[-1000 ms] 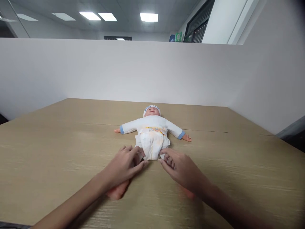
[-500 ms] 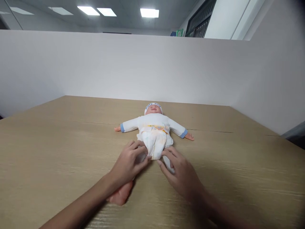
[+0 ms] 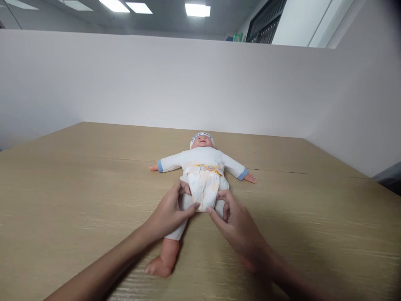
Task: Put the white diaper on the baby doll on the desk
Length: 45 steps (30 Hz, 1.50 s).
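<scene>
On its back lies a baby doll point(image 3: 206, 154) in a white top with blue cuffs and a white cap, arms stretched out sideways. A white diaper point(image 3: 205, 188) with a printed waistband covers its hips. My left hand point(image 3: 173, 207) grips the diaper's left leg edge, thumb at its lower corner and fingers curled beside the doll's thigh. At the right leg edge, my right hand point(image 3: 233, 217) grips the diaper with curled fingers, its thumb at the bottom. One bare foot point(image 3: 164, 259) of the doll shows below my left hand; the other leg is mostly hidden behind my right hand.
The doll lies on a wood-grain table point(image 3: 94, 188) with seams across it. A white partition wall point(image 3: 156, 83) rises along the far edge and continues on the right. A dark object point(image 3: 390, 177) sits beyond the table's right edge.
My left hand's fingers have shifted outward at the diaper's edge, and more of the doll's leg and foot shows. My right hand stays at its edge with a slight shift.
</scene>
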### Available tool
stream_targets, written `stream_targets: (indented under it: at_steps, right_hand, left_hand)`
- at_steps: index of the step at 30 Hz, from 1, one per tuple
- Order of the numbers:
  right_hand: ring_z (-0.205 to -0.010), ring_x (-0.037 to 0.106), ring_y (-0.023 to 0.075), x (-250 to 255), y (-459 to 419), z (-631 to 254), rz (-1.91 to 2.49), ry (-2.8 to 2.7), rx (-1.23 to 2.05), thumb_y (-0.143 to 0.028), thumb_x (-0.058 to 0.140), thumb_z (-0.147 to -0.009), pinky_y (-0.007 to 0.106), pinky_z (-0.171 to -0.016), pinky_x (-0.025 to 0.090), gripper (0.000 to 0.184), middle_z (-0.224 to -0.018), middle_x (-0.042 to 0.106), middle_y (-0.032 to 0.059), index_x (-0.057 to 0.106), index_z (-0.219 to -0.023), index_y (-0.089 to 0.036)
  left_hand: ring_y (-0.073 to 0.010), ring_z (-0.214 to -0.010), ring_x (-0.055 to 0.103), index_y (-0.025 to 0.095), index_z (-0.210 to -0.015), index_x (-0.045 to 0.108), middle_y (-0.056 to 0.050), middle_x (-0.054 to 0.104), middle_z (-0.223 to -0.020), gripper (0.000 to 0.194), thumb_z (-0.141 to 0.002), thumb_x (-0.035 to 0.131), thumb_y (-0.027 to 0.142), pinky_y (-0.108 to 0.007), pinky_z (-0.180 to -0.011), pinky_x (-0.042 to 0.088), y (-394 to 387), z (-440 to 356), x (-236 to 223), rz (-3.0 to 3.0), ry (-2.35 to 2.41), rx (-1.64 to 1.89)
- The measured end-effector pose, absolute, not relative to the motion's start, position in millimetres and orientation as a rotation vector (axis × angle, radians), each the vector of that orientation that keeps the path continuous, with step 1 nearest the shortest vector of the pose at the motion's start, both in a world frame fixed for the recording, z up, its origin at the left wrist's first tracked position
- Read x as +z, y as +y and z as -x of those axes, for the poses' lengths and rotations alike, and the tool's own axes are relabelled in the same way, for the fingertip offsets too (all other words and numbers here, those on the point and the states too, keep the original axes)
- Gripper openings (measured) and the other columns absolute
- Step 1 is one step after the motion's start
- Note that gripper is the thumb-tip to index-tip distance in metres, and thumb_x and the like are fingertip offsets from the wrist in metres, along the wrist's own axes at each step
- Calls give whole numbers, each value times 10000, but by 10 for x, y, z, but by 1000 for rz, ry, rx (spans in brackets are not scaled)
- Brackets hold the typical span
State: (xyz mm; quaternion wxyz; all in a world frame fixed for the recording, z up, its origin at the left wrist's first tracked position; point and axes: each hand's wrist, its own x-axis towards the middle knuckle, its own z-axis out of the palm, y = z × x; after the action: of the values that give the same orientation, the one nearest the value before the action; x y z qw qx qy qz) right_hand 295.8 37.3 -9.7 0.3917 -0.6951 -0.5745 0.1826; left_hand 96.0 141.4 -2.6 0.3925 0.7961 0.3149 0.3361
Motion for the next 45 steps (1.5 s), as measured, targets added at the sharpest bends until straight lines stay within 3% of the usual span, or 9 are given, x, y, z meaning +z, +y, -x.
stream_targets:
  at_steps: [6, 9, 12, 14, 17, 24, 28, 36, 45]
  right_hand:
    - [-600, 546, 150, -43, 377, -3065, 1699, -1310, 542, -486, 698, -911, 317, -654, 443, 305, -1015, 790, 5, 603, -1084, -254]
    - [-574, 516, 148, 11, 359, -3106, 1735, -1348, 502, -516, 698, -922, 313, -623, 396, 279, -951, 799, -9, 677, -1031, -260]
    - [-563, 490, 146, 46, 355, -3111, 1745, -1405, 493, -532, 681, -933, 314, -610, 358, 291, -884, 781, -5, 740, -1001, -256]
    - [-561, 469, 147, 56, 360, -3105, 1752, -1420, 520, -542, 669, -936, 313, -600, 331, 315, -789, 728, -5, 769, -977, -247]
    - [-572, 430, 150, 53, 377, -3102, 1718, -1417, 584, -546, 657, -939, 307, -586, 291, 340, -668, 598, -22, 788, -959, -233]
    - [-584, 307, 132, -45, 459, -3167, 1560, -1353, 836, -566, 697, -917, 275, -549, 232, 366, -607, 358, -78, 724, -942, -202]
    - [-591, 325, 123, -89, 493, -3197, 1449, -1358, 917, -571, 690, -933, 262, -545, 249, 374, -628, 404, -72, 695, -933, -198]
    - [-595, 369, 122, -45, 452, -3185, 1511, -1344, 871, -553, 703, -932, 261, -559, 304, 353, -670, 515, -53, 694, -911, -201]
    - [-606, 366, 133, -107, 443, -3148, 1573, -1322, 734, -564, 698, -927, 255, -530, 306, 383, -678, 483, -46, 744, -991, -190]
  left_hand:
    - [-207, -912, 656, 232, -1121, 551, 8, 672, -965, 395, -850, 807, 362, -332, -833, 477, 1407, -957, -106, -1864, 920, 895]
    - [-227, -893, 680, 223, -1092, 635, 1, 731, -936, 329, -852, 796, 378, -347, -840, 478, 1366, -960, -57, -1881, 1009, 844]
    - [-236, -884, 668, 213, -919, 690, -11, 740, -922, 184, -892, 733, 390, -346, -817, 462, 1346, -982, 35, -1968, 995, 764]
    - [-242, -885, 657, 204, -850, 698, -14, 732, -887, 212, -915, 695, 406, -348, -823, 460, 1357, -996, 84, -1990, 934, 720]
    - [-254, -923, 655, 196, -873, 713, -22, 740, -910, 260, -904, 702, 454, -354, -857, 474, 1392, -996, 121, -1913, 862, 688]
    - [-245, -907, 654, 207, -977, 690, -40, 724, -971, 378, -849, 777, 552, -353, -823, 502, 1409, -901, 172, -1605, 871, 740]
    - [-265, -980, 678, 216, -1062, 708, -63, 751, -1059, 380, -890, 765, 550, -376, -851, 541, 1431, -842, 169, -1637, 822, 702]
    - [-327, -1216, 708, 256, -1275, 745, -87, 766, -1337, 441, -921, 767, 517, -487, -1064, 568, 1484, -833, 179, -1646, 727, 600]
    - [-326, -1176, 718, 212, -1194, 747, -108, 794, -1224, 518, -915, 739, 648, -451, -1002, 583, 1521, -843, 197, -1421, 735, 527]
